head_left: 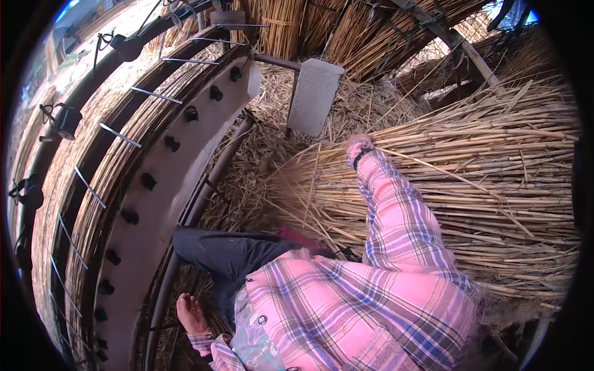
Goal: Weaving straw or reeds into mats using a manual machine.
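My right hand (pixel 358 143) reaches forward onto the near end of a large heap of dry reeds (pixel 470 179) on the right. Its fingers look closed round some reed stalks, though the fingertips are partly hidden. One longer stalk (pixel 451 175) slants from beside this hand across the heap to the lower right. At the lower left, my left hand (pixel 192 314) hangs beside my knee with its fingers stretched out and nothing in them. Close to it runs a long frame with a pale board (pixel 167 179) carrying a row of dark knobs.
Beyond the board, a layer of reeds (pixel 102 179) lies along the frame, crossed by thin metal rods (pixel 120 135). A grey slab (pixel 315 96) stands at the frame's far end. Upright reed bundles (pixel 281 28) and a wooden pole (pixel 476 59) are behind. Loose straw (pixel 272 99) covers the ground.
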A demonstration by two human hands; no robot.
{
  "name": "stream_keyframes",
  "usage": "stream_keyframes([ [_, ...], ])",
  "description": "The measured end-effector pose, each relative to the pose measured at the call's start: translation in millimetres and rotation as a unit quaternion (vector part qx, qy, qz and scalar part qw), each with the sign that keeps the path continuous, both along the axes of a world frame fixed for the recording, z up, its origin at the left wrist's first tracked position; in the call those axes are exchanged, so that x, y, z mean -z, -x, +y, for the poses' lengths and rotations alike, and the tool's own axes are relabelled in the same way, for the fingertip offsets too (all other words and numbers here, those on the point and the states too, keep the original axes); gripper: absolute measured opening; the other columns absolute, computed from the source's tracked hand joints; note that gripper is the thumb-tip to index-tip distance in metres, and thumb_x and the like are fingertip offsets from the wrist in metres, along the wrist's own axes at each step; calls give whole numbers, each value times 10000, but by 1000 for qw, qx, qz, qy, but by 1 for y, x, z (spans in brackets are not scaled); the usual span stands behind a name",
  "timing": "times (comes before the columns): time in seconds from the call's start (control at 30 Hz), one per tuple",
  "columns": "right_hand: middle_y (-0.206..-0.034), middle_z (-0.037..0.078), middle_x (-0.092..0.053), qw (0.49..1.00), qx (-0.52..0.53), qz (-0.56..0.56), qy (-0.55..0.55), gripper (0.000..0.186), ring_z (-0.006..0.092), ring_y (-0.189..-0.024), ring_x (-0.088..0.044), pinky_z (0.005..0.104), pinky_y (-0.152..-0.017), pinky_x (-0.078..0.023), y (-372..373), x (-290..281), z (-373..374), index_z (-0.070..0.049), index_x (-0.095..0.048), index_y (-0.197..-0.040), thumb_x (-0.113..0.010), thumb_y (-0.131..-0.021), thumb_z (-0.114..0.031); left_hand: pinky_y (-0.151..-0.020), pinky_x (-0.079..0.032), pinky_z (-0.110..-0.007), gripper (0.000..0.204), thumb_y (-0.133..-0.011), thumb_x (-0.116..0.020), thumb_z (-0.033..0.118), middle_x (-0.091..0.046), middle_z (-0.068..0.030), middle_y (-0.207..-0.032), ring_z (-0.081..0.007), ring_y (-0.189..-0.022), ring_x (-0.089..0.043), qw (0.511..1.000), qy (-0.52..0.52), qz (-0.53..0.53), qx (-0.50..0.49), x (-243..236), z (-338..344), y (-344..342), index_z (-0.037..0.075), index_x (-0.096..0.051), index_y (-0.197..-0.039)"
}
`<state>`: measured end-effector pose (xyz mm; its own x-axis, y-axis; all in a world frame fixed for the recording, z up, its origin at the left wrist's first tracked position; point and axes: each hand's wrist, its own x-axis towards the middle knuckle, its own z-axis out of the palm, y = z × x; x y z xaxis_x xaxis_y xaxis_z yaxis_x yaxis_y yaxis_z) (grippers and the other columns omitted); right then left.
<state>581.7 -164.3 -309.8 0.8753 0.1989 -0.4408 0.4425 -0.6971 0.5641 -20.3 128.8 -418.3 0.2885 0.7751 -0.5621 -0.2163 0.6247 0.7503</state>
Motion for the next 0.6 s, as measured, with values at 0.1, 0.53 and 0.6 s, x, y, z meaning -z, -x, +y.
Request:
stream_keyframes([
  [0.1,-1015,13,-660,991,-120,-32,-40,245,232,-993,-610,458,-743,-497,-5,-14,40,-139,-680,-1021,-584,-829,-259,-678,-452,-224,149,-906,-526,250,-569,29,-909,-96,-830,-538,998,-47,38,22,-12,13,-3,140,-580,-991],
  [0.53,-1061,16,-615,737,-649,57,177,282,175,-1038,-561,410,-813,-475,199,-76,256,-158,-650,-1028,-646,-779,-293,-912,-410,-287,461,-921,-506,183,-466,-111,-1237,-170,-1073,-497,753,-598,-87,261,-184,16,-215,34,-337,-1323],
  [0.6,-1113,37,-576,685,-714,62,130,365,184,-1084,-519,413,-858,-434,246,-79,265,-142,-602,-1082,-663,-758,-301,-771,-459,-264,335,-931,-508,226,-533,-86,-1062,-149,-904,-542,793,-492,-193,302,-203,-2,-239,41,-428,-1198],
])
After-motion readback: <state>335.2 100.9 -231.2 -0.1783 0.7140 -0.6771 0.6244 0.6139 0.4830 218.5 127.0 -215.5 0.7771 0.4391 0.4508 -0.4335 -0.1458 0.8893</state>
